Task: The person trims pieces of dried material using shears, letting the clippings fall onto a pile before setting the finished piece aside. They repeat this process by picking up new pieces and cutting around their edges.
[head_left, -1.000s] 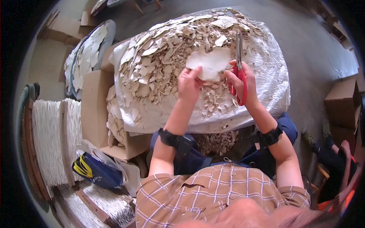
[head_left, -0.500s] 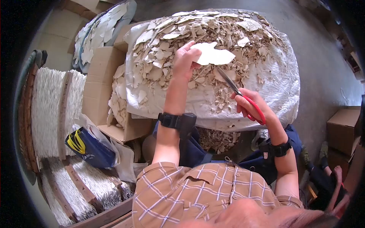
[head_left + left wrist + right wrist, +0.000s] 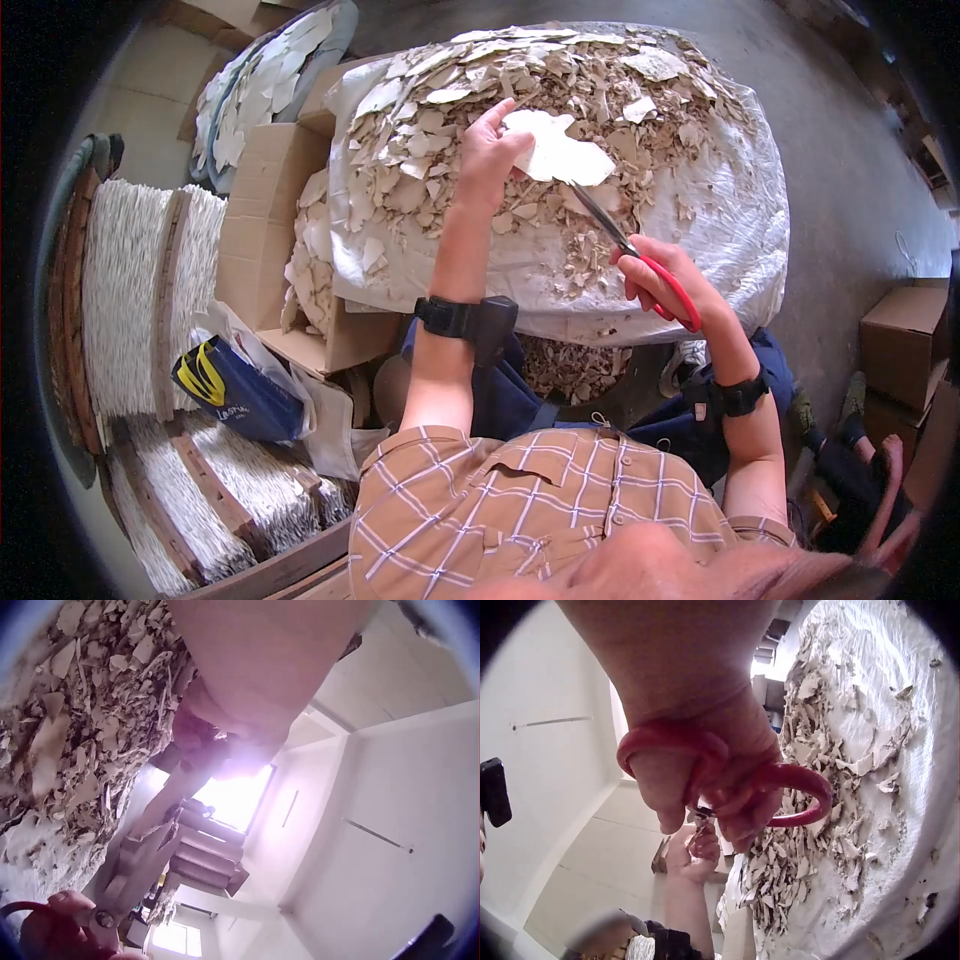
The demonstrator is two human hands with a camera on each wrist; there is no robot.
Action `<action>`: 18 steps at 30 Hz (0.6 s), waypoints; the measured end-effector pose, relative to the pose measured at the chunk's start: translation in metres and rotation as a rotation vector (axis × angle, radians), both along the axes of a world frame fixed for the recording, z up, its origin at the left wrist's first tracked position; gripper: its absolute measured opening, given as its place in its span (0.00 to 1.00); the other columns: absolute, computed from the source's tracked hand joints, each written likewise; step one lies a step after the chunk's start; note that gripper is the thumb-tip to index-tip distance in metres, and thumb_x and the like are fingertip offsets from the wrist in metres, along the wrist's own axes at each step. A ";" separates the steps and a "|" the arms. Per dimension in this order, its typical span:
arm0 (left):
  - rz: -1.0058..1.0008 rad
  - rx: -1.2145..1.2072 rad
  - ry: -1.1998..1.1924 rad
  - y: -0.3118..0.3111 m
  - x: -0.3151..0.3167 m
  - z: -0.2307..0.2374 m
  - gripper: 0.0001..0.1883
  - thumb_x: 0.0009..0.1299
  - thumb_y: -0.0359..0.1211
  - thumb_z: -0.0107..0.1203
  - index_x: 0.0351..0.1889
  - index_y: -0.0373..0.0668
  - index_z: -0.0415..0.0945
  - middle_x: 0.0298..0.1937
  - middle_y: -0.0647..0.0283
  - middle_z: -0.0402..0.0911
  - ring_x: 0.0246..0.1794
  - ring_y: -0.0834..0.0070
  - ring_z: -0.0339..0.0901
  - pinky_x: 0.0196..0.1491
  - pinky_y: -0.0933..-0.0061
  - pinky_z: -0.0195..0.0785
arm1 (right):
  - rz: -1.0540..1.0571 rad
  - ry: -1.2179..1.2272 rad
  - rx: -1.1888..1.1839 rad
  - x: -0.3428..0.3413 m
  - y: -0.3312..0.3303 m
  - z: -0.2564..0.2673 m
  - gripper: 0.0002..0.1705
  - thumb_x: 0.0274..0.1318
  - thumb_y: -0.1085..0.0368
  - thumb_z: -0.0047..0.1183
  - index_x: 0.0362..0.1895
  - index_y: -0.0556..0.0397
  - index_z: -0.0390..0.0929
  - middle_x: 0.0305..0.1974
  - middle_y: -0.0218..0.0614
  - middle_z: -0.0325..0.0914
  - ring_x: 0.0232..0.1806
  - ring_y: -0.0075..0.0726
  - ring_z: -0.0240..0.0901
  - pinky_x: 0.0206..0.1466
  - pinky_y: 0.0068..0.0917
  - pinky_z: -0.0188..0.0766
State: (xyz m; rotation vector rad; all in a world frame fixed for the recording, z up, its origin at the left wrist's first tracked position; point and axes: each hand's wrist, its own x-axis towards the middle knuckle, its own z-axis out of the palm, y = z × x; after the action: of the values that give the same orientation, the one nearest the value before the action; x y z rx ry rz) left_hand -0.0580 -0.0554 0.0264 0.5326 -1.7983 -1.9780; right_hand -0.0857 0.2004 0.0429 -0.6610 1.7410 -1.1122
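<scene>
My left hand (image 3: 488, 152) pinches a thin, pale, irregular flat piece (image 3: 562, 152) at its left end, above a heap of similar pieces. In my right hand (image 3: 668, 270) are scissors (image 3: 603, 213) with red handles, thumb and fingers through the loops. Their blades point up and left, with the tips right at the piece's lower edge. From the right wrist view, the red handle (image 3: 804, 778) curves round the fingers, and the left hand (image 3: 694, 853) appears beyond. The left wrist view shows the flat piece (image 3: 176, 793) edge-on, near the scissors' pivot (image 3: 105, 919).
A heap of pale flakes and scraps (image 3: 420, 150) covers much of a plastic-wrapped surface (image 3: 740, 230). To the left stand a cardboard box (image 3: 258, 210) with more pieces, a blue bag (image 3: 245, 390) and stacked white sheets (image 3: 125, 300). Another person's legs (image 3: 850, 450) appear at right.
The right hand has let go of the flat piece, and its scissors have swung from upright down to the piece's edge. The left hand alone now holds the piece; the head view has shifted.
</scene>
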 end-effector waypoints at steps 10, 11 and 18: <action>-0.046 -0.033 -0.061 -0.003 0.001 0.000 0.35 0.51 0.25 0.51 0.60 0.27 0.55 0.35 0.56 0.76 0.24 0.81 0.74 0.18 0.86 0.66 | 0.023 0.002 -0.026 0.000 0.001 -0.002 0.16 0.58 0.52 0.42 0.36 0.51 0.71 0.17 0.24 0.66 0.15 0.15 0.61 0.16 0.15 0.56; -0.066 -0.008 -0.040 0.000 0.001 0.000 0.34 0.52 0.24 0.51 0.59 0.27 0.55 0.35 0.56 0.76 0.25 0.81 0.74 0.20 0.86 0.66 | 0.034 0.014 -0.011 -0.001 0.001 -0.001 0.15 0.58 0.52 0.42 0.35 0.51 0.70 0.16 0.24 0.66 0.14 0.15 0.61 0.16 0.15 0.57; -0.109 -0.026 -0.036 0.009 0.001 0.009 0.33 0.51 0.22 0.51 0.59 0.29 0.57 0.39 0.56 0.76 0.31 0.79 0.75 0.32 0.83 0.69 | 0.030 0.007 0.007 0.001 0.001 0.003 0.20 0.56 0.49 0.45 0.25 0.53 0.68 0.16 0.27 0.67 0.17 0.19 0.64 0.20 0.19 0.64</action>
State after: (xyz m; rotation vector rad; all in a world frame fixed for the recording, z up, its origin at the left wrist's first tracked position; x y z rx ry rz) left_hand -0.0573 -0.0465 0.0353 0.4743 -1.9104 -2.0250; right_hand -0.0850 0.2011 0.0458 -0.6857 1.7347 -1.0841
